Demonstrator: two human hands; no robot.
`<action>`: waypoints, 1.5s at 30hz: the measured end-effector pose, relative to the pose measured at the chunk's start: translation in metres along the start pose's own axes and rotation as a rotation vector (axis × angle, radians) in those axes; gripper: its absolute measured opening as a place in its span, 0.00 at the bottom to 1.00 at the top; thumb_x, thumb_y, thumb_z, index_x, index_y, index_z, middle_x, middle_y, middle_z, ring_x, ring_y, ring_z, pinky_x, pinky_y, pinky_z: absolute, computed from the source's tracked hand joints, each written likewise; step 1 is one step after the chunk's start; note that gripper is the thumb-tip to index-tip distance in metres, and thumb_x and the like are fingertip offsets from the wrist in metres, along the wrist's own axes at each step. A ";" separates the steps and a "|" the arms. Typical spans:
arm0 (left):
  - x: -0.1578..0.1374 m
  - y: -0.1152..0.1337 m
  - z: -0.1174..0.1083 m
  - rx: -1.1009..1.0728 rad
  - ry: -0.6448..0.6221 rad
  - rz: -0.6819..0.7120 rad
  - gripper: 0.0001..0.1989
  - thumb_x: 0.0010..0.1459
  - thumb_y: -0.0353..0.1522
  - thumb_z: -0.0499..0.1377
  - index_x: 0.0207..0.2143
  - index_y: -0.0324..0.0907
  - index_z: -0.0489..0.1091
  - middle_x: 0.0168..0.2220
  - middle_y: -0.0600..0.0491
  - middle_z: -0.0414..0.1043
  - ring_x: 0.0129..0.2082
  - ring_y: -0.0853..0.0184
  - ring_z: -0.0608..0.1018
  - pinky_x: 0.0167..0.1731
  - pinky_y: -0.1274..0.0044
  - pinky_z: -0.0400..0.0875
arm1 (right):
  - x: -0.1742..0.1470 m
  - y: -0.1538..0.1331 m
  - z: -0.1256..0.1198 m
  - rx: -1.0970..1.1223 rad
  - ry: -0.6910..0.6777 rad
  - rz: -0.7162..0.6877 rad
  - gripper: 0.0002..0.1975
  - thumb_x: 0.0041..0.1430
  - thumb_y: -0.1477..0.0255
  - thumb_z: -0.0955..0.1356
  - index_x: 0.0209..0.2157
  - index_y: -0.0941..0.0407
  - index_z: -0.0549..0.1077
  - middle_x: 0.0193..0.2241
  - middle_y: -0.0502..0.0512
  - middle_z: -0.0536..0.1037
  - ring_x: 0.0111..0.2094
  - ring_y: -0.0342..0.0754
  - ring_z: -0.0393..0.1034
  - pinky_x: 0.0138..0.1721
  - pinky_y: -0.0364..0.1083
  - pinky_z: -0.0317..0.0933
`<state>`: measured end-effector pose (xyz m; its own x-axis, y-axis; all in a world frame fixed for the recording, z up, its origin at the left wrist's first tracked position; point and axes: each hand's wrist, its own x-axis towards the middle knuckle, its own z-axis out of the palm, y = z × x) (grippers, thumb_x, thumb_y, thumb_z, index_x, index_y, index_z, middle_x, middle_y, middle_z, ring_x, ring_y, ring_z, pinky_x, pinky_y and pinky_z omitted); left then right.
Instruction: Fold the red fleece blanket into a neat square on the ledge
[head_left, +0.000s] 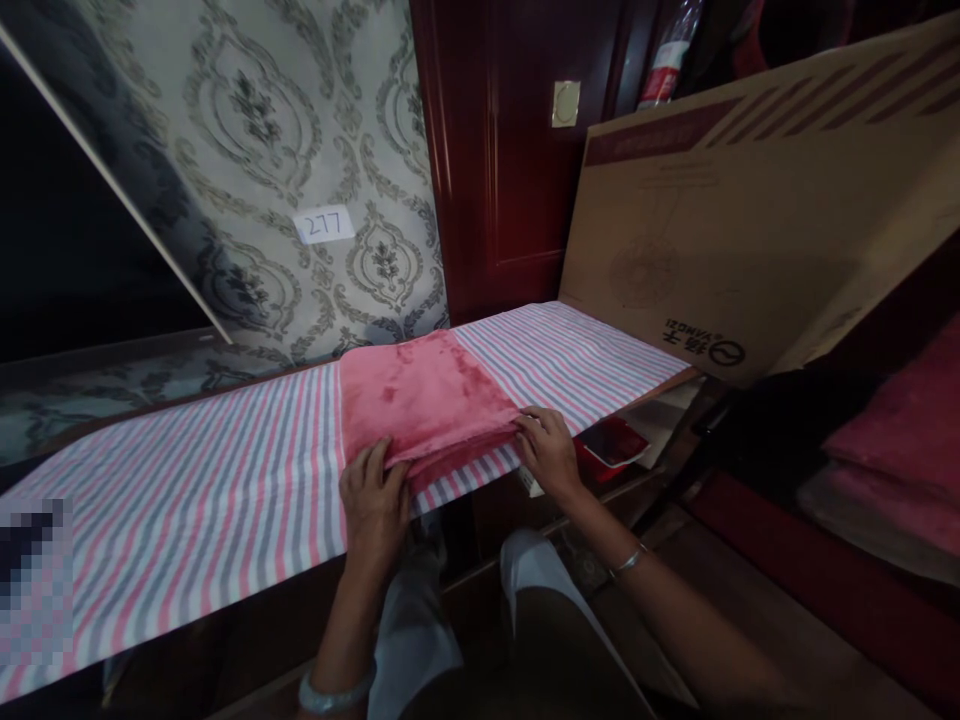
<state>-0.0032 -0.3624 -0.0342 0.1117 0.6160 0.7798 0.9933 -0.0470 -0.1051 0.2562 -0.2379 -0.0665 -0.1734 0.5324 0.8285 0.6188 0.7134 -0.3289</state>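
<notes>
Hands: left [373, 497], right [550, 452] pinch folded pink towel [424, 395] near edge; long axis front-to-back.

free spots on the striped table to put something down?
Bare striped cloth left of the pink towel, running to the frame's left edge. A smaller strip between the towel and the cardboard box. Crowded at the towel's near edge: left hand, right hand.

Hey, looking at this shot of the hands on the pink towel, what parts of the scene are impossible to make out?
Head view only:
- Lower layers of the folded pink plush towel: covered by its top layer.
- Left hand and right hand fingertips: tucked into the towel's near edge.
- Bottom-left corner of the striped pink, grey and white cloth: pixelated.
- Red flat object below the table edge: partly hidden, too dark to identify.
</notes>
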 end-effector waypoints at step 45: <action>0.081 0.089 0.020 -0.147 -0.407 0.161 0.32 0.56 0.36 0.62 0.62 0.38 0.61 0.61 0.39 0.65 0.59 0.51 0.67 0.54 0.61 0.64 | 0.059 0.037 0.012 0.887 -0.513 1.055 0.21 0.55 0.77 0.67 0.52 0.60 0.73 0.25 0.50 0.78 0.23 0.41 0.69 0.27 0.39 0.66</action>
<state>0.0932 -0.3011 0.0077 0.2740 0.8489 0.4519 0.9610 -0.2602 -0.0940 0.2595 -0.1747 -0.0357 -0.3134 0.9373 -0.1526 -0.0008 -0.1609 -0.9870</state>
